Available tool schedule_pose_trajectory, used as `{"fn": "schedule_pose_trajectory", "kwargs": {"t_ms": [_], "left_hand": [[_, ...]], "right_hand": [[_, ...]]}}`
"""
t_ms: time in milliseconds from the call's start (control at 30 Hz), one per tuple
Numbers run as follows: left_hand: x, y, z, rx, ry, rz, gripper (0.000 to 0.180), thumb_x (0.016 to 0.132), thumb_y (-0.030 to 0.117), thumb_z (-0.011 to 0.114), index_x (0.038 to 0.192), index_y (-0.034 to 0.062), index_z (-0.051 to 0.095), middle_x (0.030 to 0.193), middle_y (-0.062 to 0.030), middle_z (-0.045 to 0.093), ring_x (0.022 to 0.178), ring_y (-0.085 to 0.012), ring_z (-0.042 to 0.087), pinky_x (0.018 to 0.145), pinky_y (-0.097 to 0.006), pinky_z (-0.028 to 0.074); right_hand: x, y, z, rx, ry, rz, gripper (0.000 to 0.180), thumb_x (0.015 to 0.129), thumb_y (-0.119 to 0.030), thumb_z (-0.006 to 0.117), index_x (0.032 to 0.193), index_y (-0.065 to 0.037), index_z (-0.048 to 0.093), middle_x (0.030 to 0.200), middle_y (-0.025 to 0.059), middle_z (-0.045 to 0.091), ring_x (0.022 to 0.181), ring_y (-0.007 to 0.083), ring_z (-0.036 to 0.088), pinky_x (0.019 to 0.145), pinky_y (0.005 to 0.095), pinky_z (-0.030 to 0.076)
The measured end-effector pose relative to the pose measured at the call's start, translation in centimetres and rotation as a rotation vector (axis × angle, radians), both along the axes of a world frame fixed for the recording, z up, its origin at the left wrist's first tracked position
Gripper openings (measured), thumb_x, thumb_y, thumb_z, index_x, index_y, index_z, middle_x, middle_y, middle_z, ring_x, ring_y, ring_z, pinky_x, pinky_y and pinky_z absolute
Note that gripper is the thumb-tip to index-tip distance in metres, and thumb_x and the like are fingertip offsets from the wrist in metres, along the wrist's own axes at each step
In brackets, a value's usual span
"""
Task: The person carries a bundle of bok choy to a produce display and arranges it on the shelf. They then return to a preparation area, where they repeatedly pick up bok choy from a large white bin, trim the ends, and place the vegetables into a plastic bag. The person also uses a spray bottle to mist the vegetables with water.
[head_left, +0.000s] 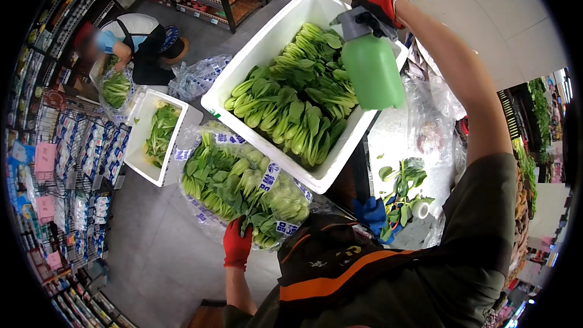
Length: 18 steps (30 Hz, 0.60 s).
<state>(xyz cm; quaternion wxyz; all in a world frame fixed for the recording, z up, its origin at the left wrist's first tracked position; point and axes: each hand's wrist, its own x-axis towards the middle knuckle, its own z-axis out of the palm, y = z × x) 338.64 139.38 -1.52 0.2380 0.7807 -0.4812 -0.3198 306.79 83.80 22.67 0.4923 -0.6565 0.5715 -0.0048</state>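
Note:
My right hand (378,10), in a red glove, is closed around the dark handle at the top of a green pump spray bottle (371,73). The bottle is held up at the right side of a large white foam box (258,47). Rows of bok choy (297,94) lie in that box, leaves and pale stalks packed together. Lower left, my left hand (237,244), also red-gloved, grips the leaves at the near edge of a bagged bok choy pile (228,176). Some of its fingertips are hidden among the leaves.
A smaller white foam box (135,130) with loose greens stands to the left. Beyond it a person (136,36) bends over another bag of greens. Shelves (79,164) line the left side. On the right, a metal counter (388,140) holds plastic bags, loose leaves and a blue glove (370,214).

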Motion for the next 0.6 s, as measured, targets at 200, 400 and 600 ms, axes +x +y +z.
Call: {"fn": "schedule_pose_trajectory", "kwargs": {"t_ms": [200, 400, 600], "left_hand": [[-0.3, 2.9, -1.0, 0.062, 0.008, 0.058, 0.037, 0.082, 0.022, 0.069, 0.115, 0.0062, 0.061, 0.107, -0.0128, 0.063, 0.092, -0.0305, 0.061, 0.08, -0.038, 0.049], [-1.0, 3.6, -1.7, 0.09, 0.059, 0.086, 0.038, 0.082, 0.022, 0.069, 0.116, 0.0068, 0.061, 0.109, -0.0124, 0.063, 0.092, -0.0293, 0.061, 0.08, -0.038, 0.049], [-0.9, 0.8, -0.5, 0.056, 0.067, 0.01, 0.036, 0.082, 0.02, 0.068, 0.115, 0.0058, 0.061, 0.107, -0.0129, 0.063, 0.092, -0.0304, 0.06, 0.079, -0.037, 0.049]], "right_hand": [[-2.4, -4.7, -1.6, -0.056, 0.123, -0.311, 0.031, 0.092, -0.037, 0.043, 0.079, -0.013, 0.058, 0.068, 0.0023, 0.056, 0.052, 0.015, 0.047, 0.046, 0.0375, 0.043], [-0.9, -1.2, 1.4, -0.008, 0.165, -0.181, 0.028, 0.092, -0.036, 0.044, 0.083, -0.015, 0.06, 0.07, 0.0006, 0.057, 0.053, 0.0124, 0.049, 0.046, 0.0326, 0.044], [-0.4, 0.1, 0.0, 0.065, 0.128, 0.145, 0.028, 0.09, -0.035, 0.049, 0.086, -0.01, 0.059, 0.069, 0.0018, 0.057, 0.055, 0.0136, 0.053, 0.048, 0.0353, 0.048]]}}
